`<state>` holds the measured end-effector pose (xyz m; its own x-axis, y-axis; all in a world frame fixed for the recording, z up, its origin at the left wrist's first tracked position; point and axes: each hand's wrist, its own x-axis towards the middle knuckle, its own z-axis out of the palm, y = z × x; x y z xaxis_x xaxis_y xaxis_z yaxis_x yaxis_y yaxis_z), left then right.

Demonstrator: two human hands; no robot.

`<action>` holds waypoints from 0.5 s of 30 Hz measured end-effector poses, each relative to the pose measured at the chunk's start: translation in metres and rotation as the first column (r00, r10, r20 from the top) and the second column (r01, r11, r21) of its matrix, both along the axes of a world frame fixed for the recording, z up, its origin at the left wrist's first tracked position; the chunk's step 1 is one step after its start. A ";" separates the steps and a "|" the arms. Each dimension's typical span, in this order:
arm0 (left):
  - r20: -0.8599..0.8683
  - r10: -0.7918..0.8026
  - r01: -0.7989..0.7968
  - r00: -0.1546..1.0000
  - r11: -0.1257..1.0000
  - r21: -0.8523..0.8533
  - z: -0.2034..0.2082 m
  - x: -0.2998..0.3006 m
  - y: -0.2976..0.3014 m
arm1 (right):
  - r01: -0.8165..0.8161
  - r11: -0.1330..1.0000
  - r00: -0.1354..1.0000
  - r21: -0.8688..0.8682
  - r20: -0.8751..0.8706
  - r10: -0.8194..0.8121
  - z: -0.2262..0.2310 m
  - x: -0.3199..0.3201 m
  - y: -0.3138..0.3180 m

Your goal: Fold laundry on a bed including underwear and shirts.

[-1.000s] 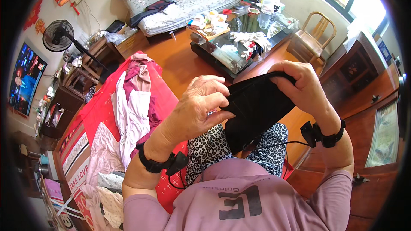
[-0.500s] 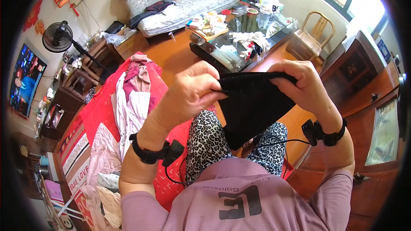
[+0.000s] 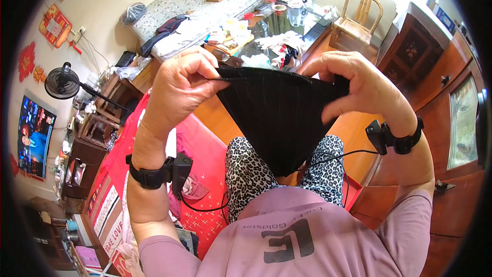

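Over the lap: black cloth (image 3: 277,123) hangs between both hands, above the patterned trousers (image 3: 246,174), lower end close to the shirt (image 3: 287,200).
Cable: thin black line (image 3: 351,152) from the right wristband (image 3: 400,136), crossing the right leg beside the cloth's lower end.
Left hand: on the cloth's upper left corner (image 3: 187,74); thumb and fingers pinching it, no gap at the tips.
Right hand: at the upper right edge (image 3: 356,79); fingers along the top, thumb lower and well spread from the index; black fabric between. Cannot tell whether the other fingers press on it.
Cloth lie: widest at top; top edge runs left to right, dipping slightly rightward; sides narrow downward, narrow end pointing at the wearer, between the knees.
Left side: red cover (image 3: 207,156) edges up to the left leg.
Right side: wooden cabinet (image 3: 451,213), near the right forearm.
Room: floor (image 3: 354,132) shows as strips either side of the cloth; the right one reaches to the cabinet.
Beyond: glass table (image 3: 279,20), past the cloth's top edge; chair (image 3: 352,33) to its right; sofa (image 3: 177,13) farthest.
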<state>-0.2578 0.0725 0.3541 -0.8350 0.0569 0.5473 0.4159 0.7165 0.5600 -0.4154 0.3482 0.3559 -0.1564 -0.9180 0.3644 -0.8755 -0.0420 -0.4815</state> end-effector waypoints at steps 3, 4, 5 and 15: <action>-0.016 0.000 -0.001 1.000 0.999 -0.038 0.002 -0.009 0.002 | 0.058 0.991 0.996 -0.120 -0.064 -0.066 -0.014 -0.019 0.010; 0.028 0.011 -0.012 1.000 0.999 0.032 0.002 -0.011 0.003 | 0.111 0.988 0.989 -0.105 -0.085 -0.120 -0.012 -0.023 0.017; 0.041 0.003 -0.004 0.999 0.999 0.036 0.002 -0.015 0.001 | 0.178 0.978 0.982 -0.106 -0.047 -0.184 -0.014 -0.027 0.022; 0.122 0.059 -0.065 0.991 0.997 0.043 0.062 -0.038 0.012 | 0.385 0.902 0.720 -0.198 -0.547 -0.427 0.033 -0.065 0.023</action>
